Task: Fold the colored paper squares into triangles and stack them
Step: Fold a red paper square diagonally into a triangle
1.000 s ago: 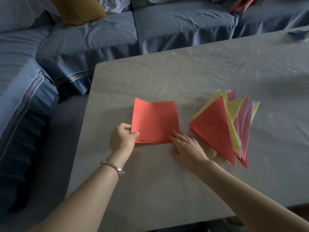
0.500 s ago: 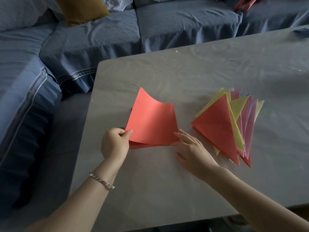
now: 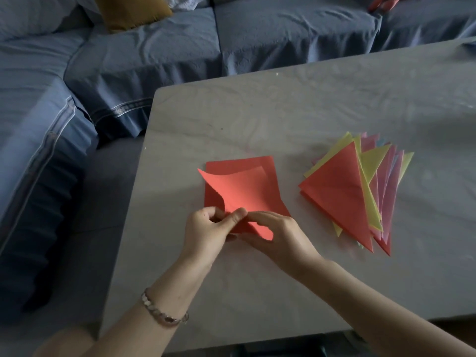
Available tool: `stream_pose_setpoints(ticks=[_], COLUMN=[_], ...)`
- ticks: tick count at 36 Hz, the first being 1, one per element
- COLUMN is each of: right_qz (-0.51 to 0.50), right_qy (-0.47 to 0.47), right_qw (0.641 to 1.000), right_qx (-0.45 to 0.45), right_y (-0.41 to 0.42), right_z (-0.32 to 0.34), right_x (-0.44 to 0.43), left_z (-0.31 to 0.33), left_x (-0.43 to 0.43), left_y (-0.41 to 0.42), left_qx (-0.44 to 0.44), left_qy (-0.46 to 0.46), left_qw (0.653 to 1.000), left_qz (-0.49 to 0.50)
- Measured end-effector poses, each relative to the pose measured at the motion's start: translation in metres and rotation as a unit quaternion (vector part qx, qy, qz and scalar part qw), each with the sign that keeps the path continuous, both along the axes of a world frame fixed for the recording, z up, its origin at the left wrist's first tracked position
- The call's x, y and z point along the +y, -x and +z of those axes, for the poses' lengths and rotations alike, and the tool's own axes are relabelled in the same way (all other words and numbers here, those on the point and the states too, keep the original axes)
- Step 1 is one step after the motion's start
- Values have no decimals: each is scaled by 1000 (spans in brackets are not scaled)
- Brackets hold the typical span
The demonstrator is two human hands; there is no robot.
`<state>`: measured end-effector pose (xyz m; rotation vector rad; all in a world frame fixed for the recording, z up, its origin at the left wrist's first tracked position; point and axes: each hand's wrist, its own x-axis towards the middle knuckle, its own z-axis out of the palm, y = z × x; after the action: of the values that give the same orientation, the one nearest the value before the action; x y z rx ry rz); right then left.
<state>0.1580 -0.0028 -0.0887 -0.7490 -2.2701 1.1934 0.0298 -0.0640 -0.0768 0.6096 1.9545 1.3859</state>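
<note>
Red paper square (image 3: 244, 194) curls; near corner hidden between hands (image 3: 206, 231) (image 3: 282, 237).

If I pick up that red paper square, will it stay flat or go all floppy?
Probably floppy: the lifted red sheet curls over though the left hand and right hand pinch it. Likely light: mere pinches lift it.
</note>
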Motion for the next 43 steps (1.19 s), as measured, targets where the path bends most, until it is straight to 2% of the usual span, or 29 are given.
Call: stream_pose_setpoints(ticks=[3, 7, 14, 18, 20, 22, 27, 32, 33, 35, 39, 43], right_qz=[9, -28, -18, -47, -91, -140, -143, -107, -101, -81, -32, -3], right_qy=[105, 211, 270, 294, 248, 158, -11, -38, -44, -46, -43, -45], right_qw=[994, 976, 959, 953, 964, 977, 989, 993, 994, 995, 998, 999], right_qx=[2, 37, 78, 48, 22, 4, 43, 29, 26, 29, 22, 13], right_y=[-2, -3, -2, -2, -2, -3, -14, -25, -28, -34, -48, -62], right_z=[-1, -6, 0, 0, -3, -7, 1, -1, -2, -3, -4, -4], right_x=[4, 8, 5, 7, 9, 11, 13, 14, 14, 13, 9, 8], left_z=[1, 4, 7, 9, 8, 6, -4, -4, -1, 7, 21, 22], left_x=[-4, -8, -7, -10, -14, -19, -37, -41, -38, -26, 3, 17], left_y=[3, 3, 4, 6, 9, 15, 48, 58, 56, 53, 52, 46], left_qx=[-36, -44, -18, 2, 27, 75, 130, 297, 303, 250, 63, -78], left_qy=[-23, -35, -26, -6, 6, 25, 77, 104, 98, 98, 178, 296], left_qw=[997, 990, 990, 984, 980, 980, 988, 948, 947, 963, 982, 939], left_qz=[-57, -127, -136, -176, -198, -182, -21, 46, 43, 19, -32, -155])
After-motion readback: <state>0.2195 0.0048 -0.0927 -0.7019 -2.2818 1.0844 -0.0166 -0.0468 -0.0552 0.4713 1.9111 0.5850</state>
